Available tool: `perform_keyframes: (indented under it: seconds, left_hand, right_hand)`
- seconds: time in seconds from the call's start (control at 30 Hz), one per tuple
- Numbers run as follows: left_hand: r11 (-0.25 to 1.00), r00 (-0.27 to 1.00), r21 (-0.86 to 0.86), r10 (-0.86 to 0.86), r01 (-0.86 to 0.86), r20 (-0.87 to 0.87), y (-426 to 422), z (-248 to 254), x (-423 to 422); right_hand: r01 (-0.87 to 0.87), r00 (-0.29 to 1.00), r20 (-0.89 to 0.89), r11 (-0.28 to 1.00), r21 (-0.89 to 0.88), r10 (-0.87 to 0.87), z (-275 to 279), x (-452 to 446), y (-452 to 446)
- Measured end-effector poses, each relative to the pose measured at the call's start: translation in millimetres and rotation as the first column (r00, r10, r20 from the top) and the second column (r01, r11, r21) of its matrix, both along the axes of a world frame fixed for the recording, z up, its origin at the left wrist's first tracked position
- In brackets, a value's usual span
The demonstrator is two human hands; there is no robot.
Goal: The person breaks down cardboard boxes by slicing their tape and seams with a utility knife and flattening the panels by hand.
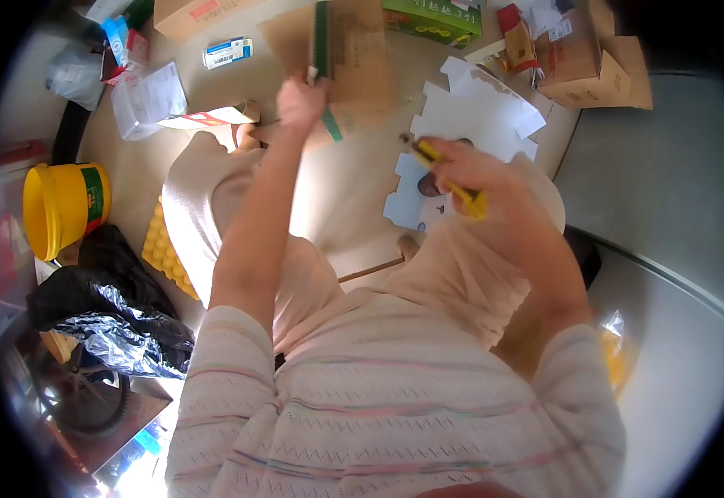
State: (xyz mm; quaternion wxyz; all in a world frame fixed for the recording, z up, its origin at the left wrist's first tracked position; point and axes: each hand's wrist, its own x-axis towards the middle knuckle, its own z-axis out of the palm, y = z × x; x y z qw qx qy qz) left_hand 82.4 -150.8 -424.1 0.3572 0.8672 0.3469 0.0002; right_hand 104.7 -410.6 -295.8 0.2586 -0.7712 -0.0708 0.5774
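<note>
The cardboard sheet (364, 62) lies ahead of the person on the floor (349, 187), its green-striped edge clamped in the left hand (301, 101). The right hand (468, 166) is closed around a yellow cutter (460, 189), above white card (474, 104). A yellow bucket (42, 212) stands at left; at upper right, an open box (582, 79) has spread flaps, its contents unclear.
</note>
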Motion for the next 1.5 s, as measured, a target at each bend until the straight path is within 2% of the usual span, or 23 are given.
perform_keyframes:
  seconds: [0.03,0.07,0.1,0.17,0.23,0.3,0.37,0.43,0.47,0.5,0.57,0.6,0.67,0.8,0.9,1.1,1.2,1.4,1.5]
  left_hand:
    - [0.999,0.998,-0.001,0.052,-0.053,-0.037,14.1,10.0,0.8]
    - [0.988,0.994,-0.123,0.104,-0.098,0.044,37.9,6.8,2.1]
    - [0.962,0.98,-0.242,0.162,-0.129,0.119,58.0,5.3,5.3]
    - [0.911,0.918,-0.401,0.239,-0.099,0.316,68.8,56.5,-2.8]
    - [0.886,0.897,-0.46,0.252,-0.063,0.362,87.2,87.0,-5.7]
    - [0.789,0.871,-0.614,0.329,-0.042,0.364,95.4,112.3,-12.7]
    - [0.776,0.857,-0.617,0.226,0.129,0.463,96.7,125.9,-25.0]
    - [0.806,0.812,-0.51,0.065,0.3,0.58,116.9,91.9,-27.9]
    - [0.784,0.809,-0.556,0.123,0.276,0.575,110.5,85.6,-29.2]
    - [0.659,0.772,-0.698,0.279,0.278,0.572,98.0,81.9,-31.6]
    - [0.557,0.805,-0.818,0.414,0.145,0.425,71.2,96.0,-27.1]
    - [0.525,0.81,-0.837,0.419,0.153,0.41,62.7,94.4,-26.2]
    - [0.472,0.818,-0.864,0.42,0.174,0.394,52.8,95.7,-20.3]
    - [0.48,0.831,-0.858,0.391,0.182,0.395,32.8,95.0,-13.0]
    - [0.437,0.839,-0.874,0.377,0.212,0.392,38.3,94.4,-8.5]
    - [0.443,0.861,-0.883,0.378,0.155,0.34,31.3,106.3,-7.8]
    - [0.436,0.859,-0.887,0.386,0.153,0.338,29.8,110.5,-6.9]
    - [0.423,0.864,-0.898,0.399,0.122,0.306,27.2,109.7,-5.0]
    - [0.444,0.858,-0.883,0.385,0.152,0.341,25.8,106.3,-5.4]
  right_hand:
    - [0.074,0.995,0.063,0.99,0.118,-0.082,3.3,7.7,-14.4]
    - [0.137,0.979,0.113,0.96,0.242,-0.169,5.9,14.1,-24.4]
    - [0.103,0.967,0.194,0.952,0.29,-0.164,12.2,17.5,-26.0]
    - [0.024,0.92,0.353,0.923,0.383,-0.171,36.0,20.9,-23.2]
    - [-0.051,0.891,0.431,0.915,0.401,-0.139,56.9,17.6,-13.4]
    - [-0.17,0.824,0.559,0.899,0.404,-0.095,72.8,15.6,-1.1]
    - [-0.297,0.721,0.692,0.879,0.372,-0.049,86.7,16.5,11.0]
    - [-0.377,0.63,0.776,0.867,0.327,-0.018,103.7,18.7,23.2]
    - [-0.409,0.584,0.812,0.864,0.294,0.0,113.5,19.6,29.3]
    - [-0.438,0.536,0.844,0.862,0.253,0.024,119.4,20.6,34.1]
    - [-0.506,0.45,0.892,0.833,0.223,0.034,113.6,29.8,41.2]
    - [-0.541,0.407,0.913,0.815,0.205,0.04,112.8,32.9,44.5]
    - [-0.53,0.378,0.917,0.842,0.103,0.125,121.2,36.9,50.5]
    - [-0.487,0.352,0.882,0.866,-0.112,0.312,144.7,38.6,63.0]
    - [-0.517,0.201,0.928,0.839,-0.17,0.313,138.8,44.4,59.5]
    - [-0.495,0.168,0.928,0.842,-0.213,0.334,148.3,41.2,69.8]
    - [-0.486,0.066,0.925,0.822,-0.298,0.374,147.3,42.9,71.5]
    - [-0.475,0.09,0.839,0.764,-0.437,0.536,158.2,41.5,78.2]
    - [-0.493,0.073,0.855,0.764,-0.416,0.513,154.0,48.3,70.0]
